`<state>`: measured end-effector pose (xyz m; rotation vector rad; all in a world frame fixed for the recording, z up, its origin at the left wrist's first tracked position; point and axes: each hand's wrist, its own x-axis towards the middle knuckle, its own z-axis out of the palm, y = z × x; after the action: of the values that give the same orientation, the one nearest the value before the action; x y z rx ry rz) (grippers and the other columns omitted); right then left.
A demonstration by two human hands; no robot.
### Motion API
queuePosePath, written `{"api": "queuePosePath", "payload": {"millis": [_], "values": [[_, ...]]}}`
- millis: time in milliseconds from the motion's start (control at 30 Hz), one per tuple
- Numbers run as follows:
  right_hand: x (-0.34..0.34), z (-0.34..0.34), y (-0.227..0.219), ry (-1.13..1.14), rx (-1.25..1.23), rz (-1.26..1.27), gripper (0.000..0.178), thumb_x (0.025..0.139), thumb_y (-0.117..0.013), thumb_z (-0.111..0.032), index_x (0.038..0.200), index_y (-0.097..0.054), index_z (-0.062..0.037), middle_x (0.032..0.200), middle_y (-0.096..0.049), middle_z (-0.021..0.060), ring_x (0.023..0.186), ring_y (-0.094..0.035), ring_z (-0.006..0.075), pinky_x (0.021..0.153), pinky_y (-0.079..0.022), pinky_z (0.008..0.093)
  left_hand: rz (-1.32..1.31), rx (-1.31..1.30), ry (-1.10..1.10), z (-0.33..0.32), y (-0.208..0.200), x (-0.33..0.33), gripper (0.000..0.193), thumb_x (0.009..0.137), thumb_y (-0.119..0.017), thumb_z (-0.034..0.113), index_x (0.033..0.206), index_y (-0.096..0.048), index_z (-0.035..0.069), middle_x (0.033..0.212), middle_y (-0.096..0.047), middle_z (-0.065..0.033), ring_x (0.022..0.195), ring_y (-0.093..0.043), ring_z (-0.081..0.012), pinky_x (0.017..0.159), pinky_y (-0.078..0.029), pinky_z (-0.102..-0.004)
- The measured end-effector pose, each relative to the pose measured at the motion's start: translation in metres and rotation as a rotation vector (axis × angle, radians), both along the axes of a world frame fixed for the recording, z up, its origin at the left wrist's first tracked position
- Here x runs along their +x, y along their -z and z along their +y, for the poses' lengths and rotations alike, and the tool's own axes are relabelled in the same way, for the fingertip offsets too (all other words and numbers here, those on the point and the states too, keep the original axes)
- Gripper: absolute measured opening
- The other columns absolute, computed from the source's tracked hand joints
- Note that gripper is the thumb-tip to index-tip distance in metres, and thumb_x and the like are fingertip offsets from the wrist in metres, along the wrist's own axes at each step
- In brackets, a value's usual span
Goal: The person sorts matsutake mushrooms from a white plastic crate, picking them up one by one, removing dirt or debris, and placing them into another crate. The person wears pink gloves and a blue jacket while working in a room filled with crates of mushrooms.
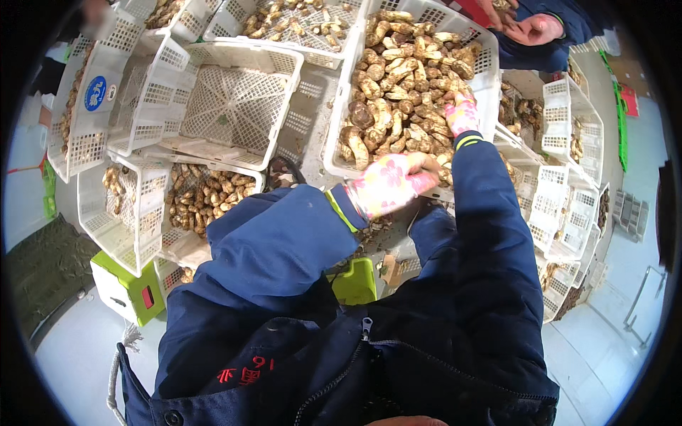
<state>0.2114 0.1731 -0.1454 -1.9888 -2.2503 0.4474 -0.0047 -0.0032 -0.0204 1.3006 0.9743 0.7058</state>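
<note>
A wide white crate (487,78) stands straight ahead of the person's knees, so its load of brown, dirt-streaked mushrooms (401,85) lies within reach of both arms. The mushrooms rest loose, in a heap spread over the crate, caps and stems pointing every way.

The right hand (462,115), in a pink flowered glove, reaches to the crate's right side with its fingers down among the mushrooms; whether its grip is clamped on one cannot be told. The left hand (391,184), gloved alike, lies across the near edge with its bare fingertips curled inward; I cannot tell whether its grip holds anything. Reaching to different depths probably keeps the hands out of each other's way.

To the left, a tilted crate (220,106) shows its latticed bottom, and below it more mushrooms fill a low crate (219,166). The open lattice probably lets air through and soil fall. Further crates (558,213) cluster on the right, leaving the middle to the work. At upper right, a co-worker's hand (536,30) is near the far rim.
</note>
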Motion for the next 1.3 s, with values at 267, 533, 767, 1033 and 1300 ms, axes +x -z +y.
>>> {"api": "queuePosePath", "payload": {"millis": [267, 533, 767, 1033, 1300], "values": [[0.009, -0.102, -0.159, 0.192, -0.687, 1.553, 0.04, 0.092, -0.043, -0.026, 0.121, -0.052, -0.0002, 0.1, -0.062, 0.0123, 0.08, -0.06, 0.0196, 0.066, -0.048, 0.0281, 0.009, 0.17, -0.305, 0.024, -0.003, -0.006, 0.052, 0.089, -0.056, 0.018, 0.134, -0.038, 0.0, 0.124, -0.051, -0.0147, 0.113, -0.051, -0.0213, 0.093, -0.043, -0.0309], [-0.006, -0.142, -0.134, 0.538, -0.607, 2.234, 0.035, 0.091, -0.053, -0.029, 0.115, -0.053, -0.0039, 0.108, -0.059, 0.0101, 0.093, -0.056, 0.0247, 0.08, -0.044, 0.0382, -0.351, -0.293, -0.14, 0.013, -0.012, 0.012, 0.035, 0.09, -0.057, 0.025, 0.114, -0.055, -0.001, 0.085, -0.064, -0.0035, 0.07, -0.058, -0.007, 0.062, -0.044, -0.0196], [-0.03, -0.154, -0.128, 0.309, -0.422, 1.862, 0.021, 0.091, -0.053, -0.019, 0.104, -0.059, -0.0041, 0.101, -0.061, 0.0056, 0.09, -0.059, 0.0174, 0.08, -0.048, 0.0329, 0.085, 0.223, -0.25, 0.01, -0.004, 0.037, 0.04, 0.083, -0.059, 0.0, 0.122, -0.052, 0.0, 0.102, -0.064, -0.0088, 0.089, -0.062, -0.0126, 0.079, -0.049, -0.0254], [-0.008, -0.153, -0.134, 0.236, -0.209, 1.603, 0.024, 0.085, -0.059, -0.012, 0.103, -0.06, 0.0044, 0.092, -0.064, 0.009, 0.085, -0.06, 0.0171, 0.079, -0.046, 0.0289, -0.171, -0.015, -0.4, 0.01, 0.0, 0.039, 0.04, 0.091, -0.055, 0.021, 0.124, -0.05, 0.001, 0.086, -0.061, -0.0055, 0.076, -0.058, -0.0112, 0.07, -0.048, -0.0244], [0.003, -0.147, -0.139, 0.208, -0.427, 1.623, 0.03, 0.088, -0.053, -0.018, 0.108, -0.056, 0.0043, 0.094, -0.062, 0.0102, 0.084, -0.06, 0.0183, 0.077, -0.046, 0.0303, -0.567, -0.549, 0.085, 0.006, -0.002, 0.035, 0.041, 0.095, -0.045, 0.035, 0.104, -0.056, -0.004, 0.085, -0.064, -0.0122, 0.066, -0.061, -0.0145, 0.06, -0.046, -0.0231]]}}
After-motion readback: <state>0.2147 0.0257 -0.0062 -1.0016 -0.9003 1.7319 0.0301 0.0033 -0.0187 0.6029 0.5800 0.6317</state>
